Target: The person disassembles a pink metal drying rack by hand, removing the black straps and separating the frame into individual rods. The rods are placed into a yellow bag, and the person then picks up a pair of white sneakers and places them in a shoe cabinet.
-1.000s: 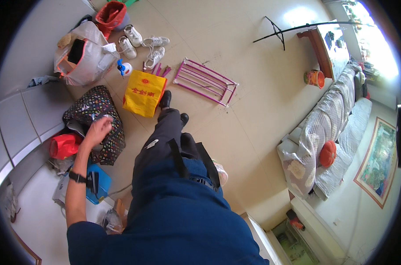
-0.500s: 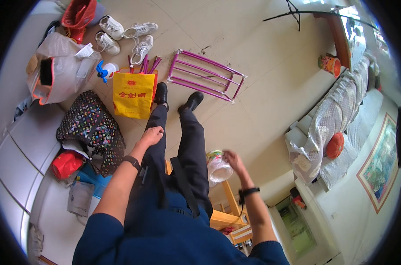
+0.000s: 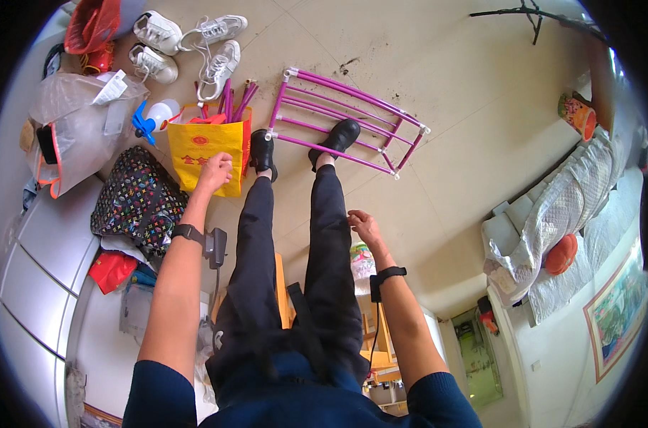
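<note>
My left hand (image 3: 216,172) hangs in front of a yellow and red bag (image 3: 208,146), its fingers loosely bent and nothing visible in them. Whether it touches the bag I cannot tell. Purple tubes (image 3: 228,103) stick up out of the bag's top. Beside my right knee is my right hand (image 3: 365,226), fingers partly spread and holding nothing. Past my feet, a frame of purple tubes with white corner joints (image 3: 349,118) lies on the floor. My right shoe (image 3: 340,137) overlaps its near side; my left shoe (image 3: 263,150) is between it and the bag.
White sneakers (image 3: 217,53) and a white spray bottle with a blue head (image 3: 156,118) lie beyond the bag. A dark patterned bundle (image 3: 140,200) and clear plastic bag (image 3: 81,118) are at left. A covered sofa (image 3: 552,214) stands at right, a wooden chair (image 3: 381,342) near me.
Both hands have moved forward, the left from over my thigh to the yellow bag, the right to beside my knee. My right foot has moved forward onto or over the frame's near edge.
</note>
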